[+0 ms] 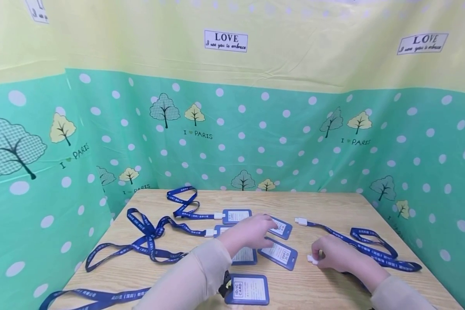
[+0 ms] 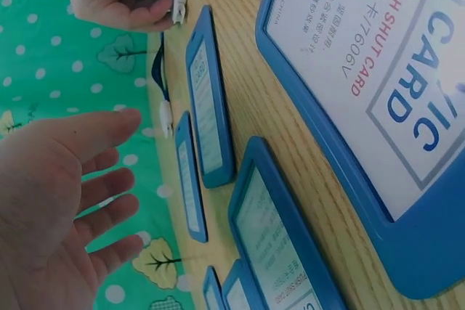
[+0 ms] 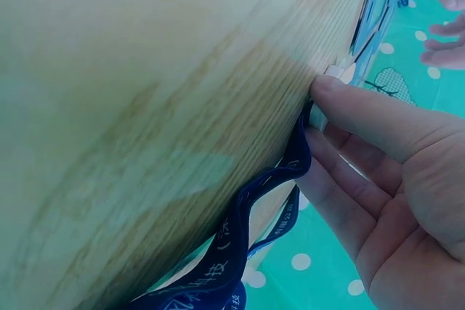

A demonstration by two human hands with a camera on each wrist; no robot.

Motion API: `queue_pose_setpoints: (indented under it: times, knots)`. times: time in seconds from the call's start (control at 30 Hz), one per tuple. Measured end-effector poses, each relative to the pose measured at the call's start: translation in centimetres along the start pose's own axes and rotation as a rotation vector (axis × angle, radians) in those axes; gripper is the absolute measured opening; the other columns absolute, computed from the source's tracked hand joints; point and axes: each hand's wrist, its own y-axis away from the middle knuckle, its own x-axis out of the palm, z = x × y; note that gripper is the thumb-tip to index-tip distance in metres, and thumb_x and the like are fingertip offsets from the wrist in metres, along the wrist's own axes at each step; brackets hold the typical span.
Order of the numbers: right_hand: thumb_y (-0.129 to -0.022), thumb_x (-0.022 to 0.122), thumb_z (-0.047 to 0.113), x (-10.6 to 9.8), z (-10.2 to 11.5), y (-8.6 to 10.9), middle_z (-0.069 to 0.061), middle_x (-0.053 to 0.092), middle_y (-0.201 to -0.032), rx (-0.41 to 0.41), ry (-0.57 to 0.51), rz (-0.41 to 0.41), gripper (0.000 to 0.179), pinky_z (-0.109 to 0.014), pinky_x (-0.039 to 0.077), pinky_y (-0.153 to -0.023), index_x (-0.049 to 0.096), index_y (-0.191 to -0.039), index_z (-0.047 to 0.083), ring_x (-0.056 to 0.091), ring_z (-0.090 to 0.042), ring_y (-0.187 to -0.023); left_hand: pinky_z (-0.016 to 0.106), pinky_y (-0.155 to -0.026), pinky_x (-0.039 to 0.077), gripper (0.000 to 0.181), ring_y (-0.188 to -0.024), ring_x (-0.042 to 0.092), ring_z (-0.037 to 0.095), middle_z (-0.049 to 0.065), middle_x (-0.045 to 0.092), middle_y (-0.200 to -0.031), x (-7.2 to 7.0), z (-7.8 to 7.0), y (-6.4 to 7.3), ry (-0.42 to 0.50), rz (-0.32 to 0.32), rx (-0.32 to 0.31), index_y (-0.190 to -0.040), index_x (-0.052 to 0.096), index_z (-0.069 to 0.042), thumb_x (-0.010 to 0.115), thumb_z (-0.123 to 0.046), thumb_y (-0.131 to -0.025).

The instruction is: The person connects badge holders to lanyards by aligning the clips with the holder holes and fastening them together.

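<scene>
My left hand [image 1: 249, 234] hovers over the blue card holders with its fingers spread and nothing held, as the left wrist view also shows. Just beyond its fingertips lie two card holders without straps, the farther card holder [image 1: 283, 229] and the nearer card holder [image 1: 279, 254]. On the right, my right hand [image 1: 335, 257] pinches the white plastic clip [image 1: 312, 259] of a blue lanyard between thumb and fingers. In the right wrist view, that printed lanyard strap [image 3: 243, 215] trails from the fingers along the table edge.
Another lanyard's white clip [image 1: 301, 221] lies beyond my right hand, its strap [image 1: 376, 251] looped rightward. On the left, several blue lanyards [image 1: 147, 241] spread out, some clipped to card holders. A card holder [image 1: 249, 289] lies near the front of the wooden table [image 1: 294, 288]. Printed curtains surround it.
</scene>
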Motion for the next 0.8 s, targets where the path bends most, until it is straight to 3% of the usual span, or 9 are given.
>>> queue_pose_setpoints:
  times: [0.43,0.8]
  knots:
    - [-0.075,0.086,0.012,0.0,-0.1,-0.1,0.013,0.058,-0.075,0.019,0.007,0.014,0.02,-0.033,0.044,-0.067,0.068,-0.073,0.021,0.05,-0.011,-0.07,0.035,-0.107,0.046,0.057,-0.131,0.053,0.014,-0.008,0.056,-0.143,1.3,0.0,-0.1,0.078,0.097,-0.018,-0.138,0.063,-0.029,0.082,-0.034,-0.085]
    - [-0.076,0.086,0.01,0.0,0.0,0.0,0.013,0.059,-0.075,0.042,0.009,0.006,0.025,-0.033,0.046,-0.067,0.066,-0.071,0.025,0.052,-0.011,-0.071,0.034,-0.104,0.048,0.059,-0.124,0.057,0.012,-0.011,0.058,-0.139,2.1,-0.4,0.0,0.053,0.14,0.01,-0.134,0.066,-0.031,0.087,-0.032,-0.079]
